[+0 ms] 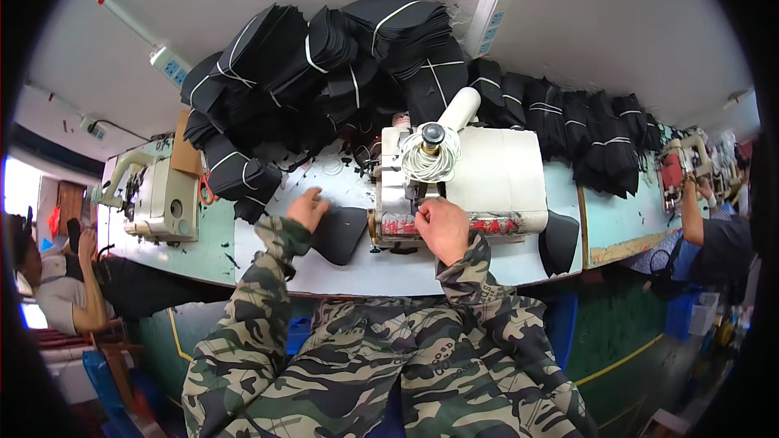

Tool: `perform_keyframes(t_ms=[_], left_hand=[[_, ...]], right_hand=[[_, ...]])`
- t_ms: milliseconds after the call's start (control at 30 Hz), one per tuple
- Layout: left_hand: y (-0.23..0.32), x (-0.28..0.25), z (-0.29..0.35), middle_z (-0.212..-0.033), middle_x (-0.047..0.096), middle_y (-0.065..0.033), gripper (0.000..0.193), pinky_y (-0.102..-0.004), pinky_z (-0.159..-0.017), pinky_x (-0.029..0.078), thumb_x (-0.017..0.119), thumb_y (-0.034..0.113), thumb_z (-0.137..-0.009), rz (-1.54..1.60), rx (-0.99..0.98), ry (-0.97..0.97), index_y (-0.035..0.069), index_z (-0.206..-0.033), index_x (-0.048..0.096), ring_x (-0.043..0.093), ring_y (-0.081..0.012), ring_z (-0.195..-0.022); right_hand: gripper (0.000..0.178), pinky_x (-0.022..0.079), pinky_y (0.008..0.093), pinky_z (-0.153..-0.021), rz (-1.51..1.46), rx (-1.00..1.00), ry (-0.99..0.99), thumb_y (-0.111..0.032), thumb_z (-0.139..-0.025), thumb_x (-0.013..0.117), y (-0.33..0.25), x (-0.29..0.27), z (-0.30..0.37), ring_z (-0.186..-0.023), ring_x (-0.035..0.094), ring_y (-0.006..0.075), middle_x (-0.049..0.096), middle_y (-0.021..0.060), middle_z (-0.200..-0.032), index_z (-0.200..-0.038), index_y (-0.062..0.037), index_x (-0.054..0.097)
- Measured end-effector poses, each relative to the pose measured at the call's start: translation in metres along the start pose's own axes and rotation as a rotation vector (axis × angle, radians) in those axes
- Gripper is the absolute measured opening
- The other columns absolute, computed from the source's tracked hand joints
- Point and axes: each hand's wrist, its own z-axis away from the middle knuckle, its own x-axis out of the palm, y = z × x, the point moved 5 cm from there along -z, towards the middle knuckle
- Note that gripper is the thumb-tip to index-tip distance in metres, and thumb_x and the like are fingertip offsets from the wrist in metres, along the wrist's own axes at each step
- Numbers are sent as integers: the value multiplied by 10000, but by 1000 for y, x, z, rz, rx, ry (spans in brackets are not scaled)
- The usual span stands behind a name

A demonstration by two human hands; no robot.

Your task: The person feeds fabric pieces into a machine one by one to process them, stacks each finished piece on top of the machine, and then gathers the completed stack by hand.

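A white sewing machine [495, 170] stands in front of me, a coil of white cord [430, 164] hanging round the knob on its top. My right hand [444, 231] is at the machine's front, its fingers curled in a pinch; what they hold, if anything, is too small to make out. Left of the machine, my left hand [307, 209] hovers by the upper left edge of a flat black piece of material [340, 237], fingers apart and holding nothing. Another black piece [559, 243] hangs over the table edge at the machine's right.
Tied bundles of black cut pieces [292, 57] are heaped behind the machine, with more bundles [596, 134] to the right. A second sewing machine [162, 199] and orange-handled scissors [206, 186] are on the left. People work at both sides. Power strips [490, 20] hang above.
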Motion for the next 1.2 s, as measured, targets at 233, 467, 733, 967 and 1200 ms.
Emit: perform_keyframes(t_ms=[233, 467, 733, 967, 1200], left_hand=[[31, 72, -71, -1020, 609, -173, 330, -371, -622, 555, 445, 246, -937, 758, -530, -206, 12, -1165, 488, 669, -288, -797], [39, 89, -84, -784, 621, -152, 360, -303, -473, 525, 417, 283, -957, 680, -343, -303, -57, -977, 536, 655, -232, -592], [43, 84, -76, -904, 627, -187, 378, -300, -462, 517, 403, 301, -950, 710, -408, -303, -27, -1108, 506, 657, -257, -590], [52, 56, -67, -975, 637, -198, 338, -350, -582, 528, 516, 247, -889, 162, -114, -218, -10, -1106, 545, 670, -263, -694], [50, 29, -47, -917, 649, -197, 337, -391, -675, 501, 523, 241, -851, -206, 138, -166, 3, -1086, 572, 653, -312, -765]], right_hand=[[78, 416, 234, -518, -509, 349, 186, -37, -781, 630, 62, -95, 10, -576, 511, 61, 567, 36, -600, -756, 27, 593], [180, 460, 245, -557, -389, 429, -262, -90, -764, 684, 92, -47, 101, -593, 562, 87, 621, 73, -666, -884, 29, 619], [278, 464, 236, -536, -623, 646, -270, -153, -803, 679, 111, 43, 129, -583, 572, 98, 627, 69, -707, -949, 71, 605], [310, 474, 248, -547, -620, 580, -330, -181, -814, 674, 116, 69, 133, -609, 597, 115, 633, 85, -721, -979, 71, 600], [396, 495, 273, -586, -725, 574, -489, -251, -799, 687, 109, 98, 142, -643, 638, 158, 662, 120, -778, -1019, 62, 587]])
